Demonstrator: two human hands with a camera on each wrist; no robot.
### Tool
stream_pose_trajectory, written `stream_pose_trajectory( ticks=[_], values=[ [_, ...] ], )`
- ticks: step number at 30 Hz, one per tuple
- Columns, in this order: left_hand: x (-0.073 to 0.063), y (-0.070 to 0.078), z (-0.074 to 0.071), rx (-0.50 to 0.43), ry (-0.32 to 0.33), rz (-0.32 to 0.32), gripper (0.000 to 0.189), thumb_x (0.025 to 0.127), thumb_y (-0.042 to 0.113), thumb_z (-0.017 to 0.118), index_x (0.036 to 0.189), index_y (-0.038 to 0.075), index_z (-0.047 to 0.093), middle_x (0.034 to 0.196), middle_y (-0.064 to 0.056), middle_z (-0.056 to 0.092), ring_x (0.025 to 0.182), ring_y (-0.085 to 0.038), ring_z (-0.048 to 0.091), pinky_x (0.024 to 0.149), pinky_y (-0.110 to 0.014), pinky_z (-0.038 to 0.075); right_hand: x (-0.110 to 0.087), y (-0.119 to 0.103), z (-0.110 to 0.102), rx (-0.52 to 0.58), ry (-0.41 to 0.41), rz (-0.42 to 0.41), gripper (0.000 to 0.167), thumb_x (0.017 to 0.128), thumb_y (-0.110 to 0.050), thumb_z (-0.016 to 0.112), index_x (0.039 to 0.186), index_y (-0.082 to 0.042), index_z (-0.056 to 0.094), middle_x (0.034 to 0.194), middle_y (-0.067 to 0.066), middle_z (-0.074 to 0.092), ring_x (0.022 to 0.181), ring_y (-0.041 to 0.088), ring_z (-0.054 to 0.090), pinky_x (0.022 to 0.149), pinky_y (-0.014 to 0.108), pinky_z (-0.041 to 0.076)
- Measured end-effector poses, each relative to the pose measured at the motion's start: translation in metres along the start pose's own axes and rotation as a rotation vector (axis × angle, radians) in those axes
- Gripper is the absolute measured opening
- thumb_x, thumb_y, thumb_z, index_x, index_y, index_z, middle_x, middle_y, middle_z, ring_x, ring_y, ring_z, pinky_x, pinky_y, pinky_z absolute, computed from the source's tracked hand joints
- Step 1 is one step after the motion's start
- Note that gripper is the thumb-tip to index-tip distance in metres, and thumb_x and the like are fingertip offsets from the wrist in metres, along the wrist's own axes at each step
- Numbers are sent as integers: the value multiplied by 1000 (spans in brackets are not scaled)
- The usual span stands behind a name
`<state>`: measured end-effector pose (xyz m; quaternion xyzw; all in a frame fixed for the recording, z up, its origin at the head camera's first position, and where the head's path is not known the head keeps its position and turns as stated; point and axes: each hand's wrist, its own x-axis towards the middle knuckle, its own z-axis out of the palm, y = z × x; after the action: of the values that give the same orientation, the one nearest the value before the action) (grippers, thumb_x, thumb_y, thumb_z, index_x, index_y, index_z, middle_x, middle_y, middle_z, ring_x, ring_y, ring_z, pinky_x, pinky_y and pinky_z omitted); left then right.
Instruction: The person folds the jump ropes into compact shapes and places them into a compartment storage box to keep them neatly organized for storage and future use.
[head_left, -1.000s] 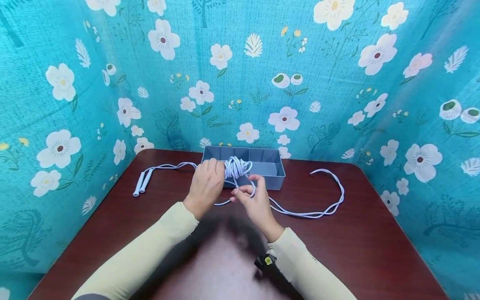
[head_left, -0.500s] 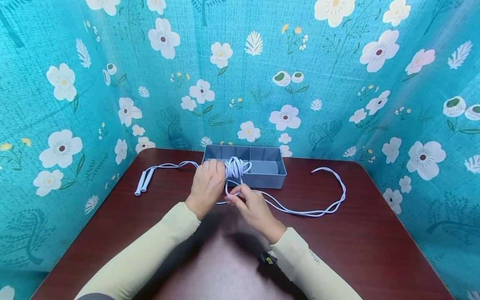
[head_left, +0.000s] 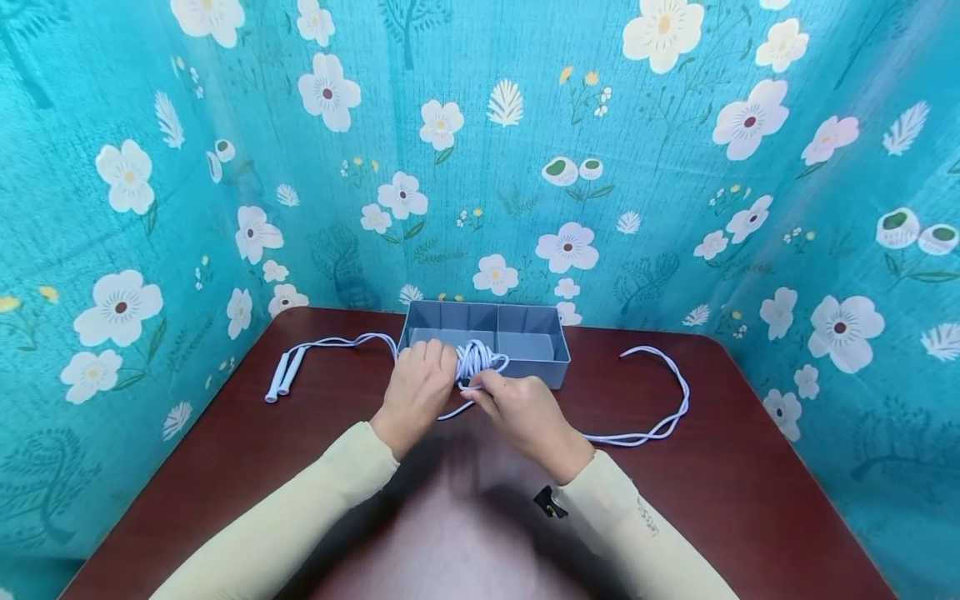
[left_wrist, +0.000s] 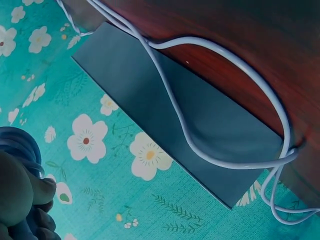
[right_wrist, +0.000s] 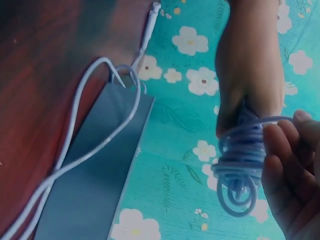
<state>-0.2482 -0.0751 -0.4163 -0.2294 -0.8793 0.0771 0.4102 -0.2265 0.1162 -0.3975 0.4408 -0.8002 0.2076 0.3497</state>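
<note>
Fingers of the left hand point(head_left: 420, 383) are curling tightly round one end of a wound bundle of smooth, pale lavender cord point(head_left: 474, 360), while the right hand point(head_left: 528, 412) is pinching a strand between thumb and fingers. Beneath them a dark reddish-brown, glossy table point(head_left: 735, 483) is stretching back to a turquoise fabric curtain point(head_left: 480, 192) printed with white flowers, which is enclosing the table's back and sides. A blue-grey rectangular tray point(head_left: 528, 371) with two compartments is standing near the back edge. The bundle is sitting in the left hand's grip at the tray's front, its turns overlapping and a small loop poking out at the free end. Two slim white handles point(head_left: 276, 379) are lying at the left; doubled cord is curving out to the right. Compared with half a second ago, the right hand's fingertips are staying close below the bundle, but the open loop hanging there is looking smaller.
</note>
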Motion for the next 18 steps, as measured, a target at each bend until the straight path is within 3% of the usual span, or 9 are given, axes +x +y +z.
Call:
stream_pose_trajectory(
  ticks=[4,11,14,18],
  values=[
    [-3,3,0,-18,-5,25,10,90,9,60,94,1,56,76,-10,47,67,-25,46,54,-35,36,3,3,-7,-59,-16,-16,21,86,-22,75,93,-8,61,68,-2,64,49,7,56,49,19,46],
    [-8,5,0,-49,28,117,20,85,15,72,91,3,57,75,-8,46,63,-21,41,52,-32,32,6,10,-10,-134,-3,-64,22,82,-23,78,90,-10,63,65,-5,61,51,9,56,49,23,45],
    [-11,4,0,-83,20,172,18,86,15,71,89,5,55,74,-7,45,63,-21,40,52,-31,32,5,14,-9,-130,-21,-91,18,83,-24,77,88,-11,65,70,-5,58,58,10,53,53,24,42],
    [-14,2,0,-114,-6,258,10,90,11,63,89,6,55,77,-6,44,65,-21,42,55,-31,33,3,21,-7,-63,-77,-125,14,86,-23,75,88,-11,67,87,-2,56,79,13,52,68,27,44]
  ],
)
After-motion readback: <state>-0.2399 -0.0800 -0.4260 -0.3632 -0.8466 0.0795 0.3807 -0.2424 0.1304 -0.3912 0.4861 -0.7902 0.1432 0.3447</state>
